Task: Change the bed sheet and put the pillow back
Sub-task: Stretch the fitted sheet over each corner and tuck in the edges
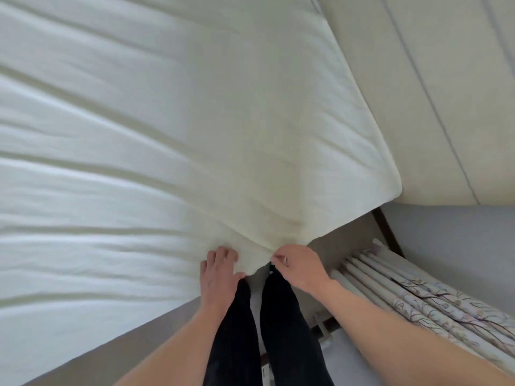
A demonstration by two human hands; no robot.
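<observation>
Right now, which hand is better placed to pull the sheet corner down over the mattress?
Probably the right hand: its fingers pinch the sheet at the corner. The left hand only lies on the sheet nearby.

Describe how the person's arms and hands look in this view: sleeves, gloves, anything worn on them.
Both arms are bare from the bottom edge of the frame to the fingertips: no sleeves show in view. The left hand and right hand wear no gloves, and no rings, watch or bands are visible on the fingers or wrists. Dark, close-fitting trousers cover the legs between the two forearms.
</observation>
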